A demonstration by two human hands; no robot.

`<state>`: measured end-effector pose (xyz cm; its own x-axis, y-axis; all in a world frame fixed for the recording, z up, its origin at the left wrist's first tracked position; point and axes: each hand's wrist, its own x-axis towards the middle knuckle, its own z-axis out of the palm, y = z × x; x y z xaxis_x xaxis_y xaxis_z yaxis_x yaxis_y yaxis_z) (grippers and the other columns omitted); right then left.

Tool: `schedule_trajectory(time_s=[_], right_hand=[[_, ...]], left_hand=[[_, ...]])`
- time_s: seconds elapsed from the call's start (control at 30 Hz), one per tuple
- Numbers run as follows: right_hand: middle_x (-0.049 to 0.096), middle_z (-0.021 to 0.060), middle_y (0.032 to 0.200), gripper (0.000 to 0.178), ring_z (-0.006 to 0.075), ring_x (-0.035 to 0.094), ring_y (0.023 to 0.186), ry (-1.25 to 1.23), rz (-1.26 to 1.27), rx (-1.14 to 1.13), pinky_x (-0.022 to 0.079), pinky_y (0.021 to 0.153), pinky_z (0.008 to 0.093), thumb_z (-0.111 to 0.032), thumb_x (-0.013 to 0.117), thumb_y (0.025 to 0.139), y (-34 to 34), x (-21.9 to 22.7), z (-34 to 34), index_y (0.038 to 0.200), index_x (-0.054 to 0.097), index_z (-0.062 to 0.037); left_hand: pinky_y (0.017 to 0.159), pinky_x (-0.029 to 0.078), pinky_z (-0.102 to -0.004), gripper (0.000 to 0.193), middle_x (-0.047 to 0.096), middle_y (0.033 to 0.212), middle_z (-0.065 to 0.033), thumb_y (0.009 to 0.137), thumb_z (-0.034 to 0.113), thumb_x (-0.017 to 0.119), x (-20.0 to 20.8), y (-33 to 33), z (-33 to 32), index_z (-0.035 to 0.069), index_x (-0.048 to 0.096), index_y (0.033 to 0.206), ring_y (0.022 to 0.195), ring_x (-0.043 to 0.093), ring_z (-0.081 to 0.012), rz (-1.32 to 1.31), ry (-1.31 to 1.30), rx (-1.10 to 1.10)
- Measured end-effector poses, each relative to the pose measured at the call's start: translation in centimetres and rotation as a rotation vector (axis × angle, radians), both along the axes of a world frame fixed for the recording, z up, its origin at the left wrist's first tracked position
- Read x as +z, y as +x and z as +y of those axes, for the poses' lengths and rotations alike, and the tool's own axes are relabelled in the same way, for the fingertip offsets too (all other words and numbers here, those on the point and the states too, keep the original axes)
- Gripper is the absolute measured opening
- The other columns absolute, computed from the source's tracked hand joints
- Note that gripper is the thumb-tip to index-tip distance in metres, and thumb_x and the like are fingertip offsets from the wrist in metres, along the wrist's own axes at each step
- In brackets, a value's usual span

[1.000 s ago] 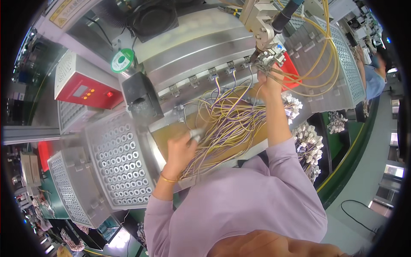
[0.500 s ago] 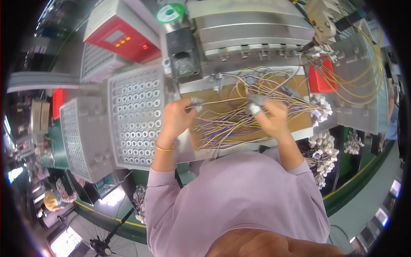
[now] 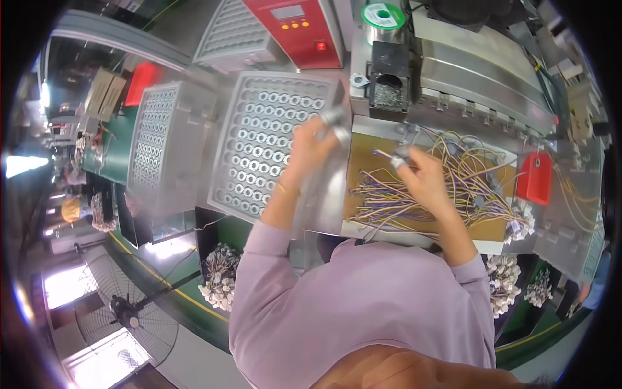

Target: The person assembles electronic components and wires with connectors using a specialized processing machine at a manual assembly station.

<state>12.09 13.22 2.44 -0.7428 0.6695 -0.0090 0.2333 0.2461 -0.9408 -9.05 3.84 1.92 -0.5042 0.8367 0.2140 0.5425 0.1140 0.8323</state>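
My right hand [image 3: 424,178], with grey covers on its fingertips, pinches a yellow-and-purple wire. The stripped-looking wire end [image 3: 382,153] sticks out to the left of those fingers. Under and around this hand a heap of yellow and purple wires [image 3: 382,201] lies on a brown board [image 3: 359,146]. At the wires' right end are white connectors [image 3: 520,223]. My left hand [image 3: 311,149] hangs over the right edge of a grey tray [image 3: 223,172] filled with rows of round metal rings [image 3: 265,138]. Its covered fingertips are smeared by motion, so whether they hold anything is unclear.
Behind the board stand a solder spool [image 3: 383,17], a black box [image 3: 389,78] and a metal machine [image 3: 479,71]. A red control unit [image 3: 298,32] is at the back. More ring trays [image 3: 155,139] stand left; a red bin [image 3: 534,178] is to the right.
My left hand has left the wire end and moved left to the tray. My right hand still grips a wire. The view has turned left.
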Motion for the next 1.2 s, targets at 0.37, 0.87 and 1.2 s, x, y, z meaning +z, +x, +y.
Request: schedule_trajectory(time_s=[0.37,0.87,1.2], right_hand=[[0.054,-0.0035,0.068,0.009,0.0018,0.046,0.061,-0.040,0.035,-0.146,0.036,0.051,0.0174,-0.002,0.059,0.074,1.2,1.5,-0.5,0.082,0.058,-0.0002],[0.052,-0.0044,0.065,0.006,0.0005,0.042,0.057,-0.231,0.241,-0.180,0.034,0.048,0.0176,-0.004,0.061,0.073,0.8,3.1,-0.5,0.078,0.058,0.0003],[0.051,-0.0042,0.061,0.003,0.0013,0.042,0.056,-0.078,0.251,-0.159,0.033,0.046,0.0182,-0.001,0.059,0.068,2.1,3.7,-0.4,0.071,0.058,-0.0006]], left_hand=[[0.072,0.046,-0.0400,0.032,0.058,0.101,-0.0169,0.074,0.020,0.061,-7.5,-16.0,-0.5,0.002,0.059,0.101,0.076,0.059,-0.0300,0.465,-0.279,0.691],[0.056,0.046,-0.0203,0.038,0.057,0.100,-0.0090,0.081,0.001,0.056,2.2,8.6,-0.2,-0.005,0.046,0.116,0.075,0.056,-0.0120,-0.998,0.092,-0.214],[0.065,0.047,-0.0208,0.037,0.056,0.104,-0.0090,0.079,-0.003,0.057,3.0,10.0,-0.5,-0.006,0.049,0.115,0.081,0.054,-0.0102,-0.868,0.155,-0.310]])
